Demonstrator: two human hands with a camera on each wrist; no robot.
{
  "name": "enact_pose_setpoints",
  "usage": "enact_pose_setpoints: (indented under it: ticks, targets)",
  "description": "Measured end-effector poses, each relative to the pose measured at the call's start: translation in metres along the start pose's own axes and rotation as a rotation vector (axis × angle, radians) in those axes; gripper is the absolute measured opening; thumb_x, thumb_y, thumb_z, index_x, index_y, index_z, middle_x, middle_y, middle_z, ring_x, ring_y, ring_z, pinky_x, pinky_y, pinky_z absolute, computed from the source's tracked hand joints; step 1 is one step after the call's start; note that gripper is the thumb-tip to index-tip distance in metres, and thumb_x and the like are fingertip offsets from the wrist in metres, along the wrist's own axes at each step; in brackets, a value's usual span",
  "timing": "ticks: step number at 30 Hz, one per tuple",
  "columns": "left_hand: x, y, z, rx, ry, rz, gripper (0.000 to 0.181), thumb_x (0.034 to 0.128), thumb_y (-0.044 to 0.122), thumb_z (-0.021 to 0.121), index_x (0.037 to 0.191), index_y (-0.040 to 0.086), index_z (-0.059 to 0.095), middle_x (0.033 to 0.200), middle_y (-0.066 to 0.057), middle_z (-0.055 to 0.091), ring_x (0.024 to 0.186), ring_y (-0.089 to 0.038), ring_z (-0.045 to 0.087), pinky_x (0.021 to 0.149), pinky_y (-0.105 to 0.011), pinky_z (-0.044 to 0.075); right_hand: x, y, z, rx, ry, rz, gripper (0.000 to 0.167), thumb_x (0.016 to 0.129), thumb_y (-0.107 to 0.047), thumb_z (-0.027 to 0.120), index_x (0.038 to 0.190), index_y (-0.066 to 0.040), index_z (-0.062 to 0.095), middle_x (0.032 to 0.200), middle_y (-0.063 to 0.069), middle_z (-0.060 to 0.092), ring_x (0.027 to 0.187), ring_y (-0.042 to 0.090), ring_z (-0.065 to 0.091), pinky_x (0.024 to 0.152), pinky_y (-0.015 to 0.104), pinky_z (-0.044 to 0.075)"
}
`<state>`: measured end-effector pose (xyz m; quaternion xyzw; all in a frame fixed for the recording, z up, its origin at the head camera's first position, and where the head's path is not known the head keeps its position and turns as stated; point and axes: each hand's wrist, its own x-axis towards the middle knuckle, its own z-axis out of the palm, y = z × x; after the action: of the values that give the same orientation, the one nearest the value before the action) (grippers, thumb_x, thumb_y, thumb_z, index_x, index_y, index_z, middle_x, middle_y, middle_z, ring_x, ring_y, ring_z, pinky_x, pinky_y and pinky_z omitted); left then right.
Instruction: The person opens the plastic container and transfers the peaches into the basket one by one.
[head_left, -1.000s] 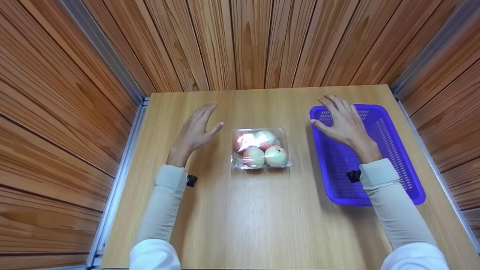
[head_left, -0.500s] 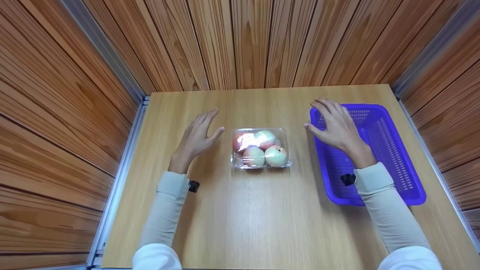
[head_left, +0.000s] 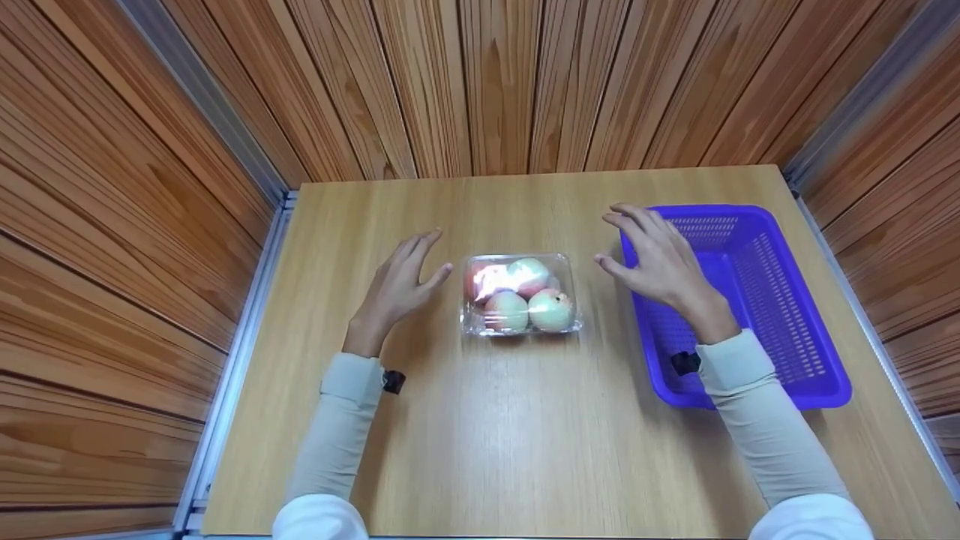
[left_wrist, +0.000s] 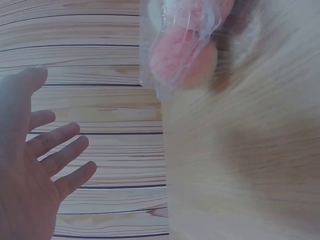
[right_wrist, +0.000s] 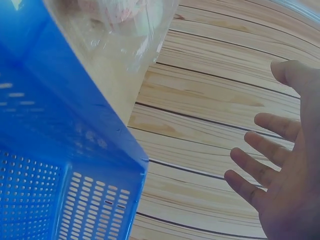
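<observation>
A clear plastic clamshell box (head_left: 522, 294) of peaches (head_left: 551, 310) sits mid-table, its lid down. To its left my left hand (head_left: 395, 289) hovers with fingers spread and holds nothing. My right hand (head_left: 660, 259) hangs over the left rim of the purple basket (head_left: 814, 330), fingers apart, also holding nothing. Neither hand touches the box. In the left wrist view, a pink peach (left_wrist: 182, 57) shows through the plastic, beyond the spread left hand (left_wrist: 35, 160). The right wrist view shows the right hand (right_wrist: 280, 155) apart from the basket, which looks blue there (right_wrist: 90, 125).
The wooden table (head_left: 480, 450) carries the box and, on its right side, the perforated basket. Wood-plank walls (head_left: 495, 90) rise at the back and both sides. A metal rail (head_left: 232, 360) runs along the left edge of the table.
My right hand has moved left and a little nearer, from over the basket toward the box. My left hand has come slightly right and nearer. Box and basket have stayed in place.
</observation>
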<state>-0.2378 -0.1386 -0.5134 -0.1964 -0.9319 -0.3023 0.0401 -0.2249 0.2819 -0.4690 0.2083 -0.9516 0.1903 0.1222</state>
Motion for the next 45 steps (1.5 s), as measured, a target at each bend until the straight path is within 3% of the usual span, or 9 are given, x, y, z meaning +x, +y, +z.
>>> enact_pose_setpoints:
  ticks: [15,20,32,45]
  targets:
    - [-0.01,-0.002,0.021,-0.053,-0.04,-0.032,0.067,0.1082,0.052,0.055,0.162,0.013,0.043,0.164,-0.011,0.047,0.154,-0.033,0.043,0.126,-0.056,0.039,-0.001,-0.015,0.011,0.017,-0.001,-0.061,0.064,0.095,-0.039,0.074,0.149,-0.007,0.058,0.155,0.015,0.054,0.143,0.04,0.051,0.116,0.062,0.044]
    - [-0.015,-0.003,0.027,-0.068,-0.052,-0.047,0.067,0.1083,0.051,0.055,0.162,0.013,0.043,0.165,-0.011,0.047,0.155,-0.033,0.042,0.126,-0.055,0.038,-0.002,-0.02,0.016,0.03,-0.007,-0.064,0.064,0.096,-0.039,0.074,0.149,-0.007,0.058,0.155,0.015,0.055,0.144,0.04,0.051,0.122,0.061,0.04]
    - [-0.024,-0.01,0.046,-0.135,-0.115,-0.131,0.066,0.1077,0.052,0.056,0.162,0.017,0.043,0.166,-0.007,0.045,0.156,-0.031,0.04,0.127,-0.055,0.037,0.0,-0.037,0.023,0.059,-0.061,-0.056,0.062,0.096,-0.036,0.076,0.149,-0.011,0.059,0.155,0.013,0.056,0.144,0.038,0.053,0.116,0.061,0.046]
    - [-0.035,-0.019,0.066,-0.248,-0.191,-0.21,0.082,0.1047,0.06,0.057,0.168,0.015,0.03,0.17,-0.008,0.037,0.157,-0.031,0.039,0.129,-0.053,0.034,0.004,-0.052,0.041,0.07,-0.099,-0.091,0.06,0.096,-0.039,0.075,0.147,-0.01,0.061,0.152,0.011,0.059,0.141,0.035,0.055,0.116,0.057,0.048]
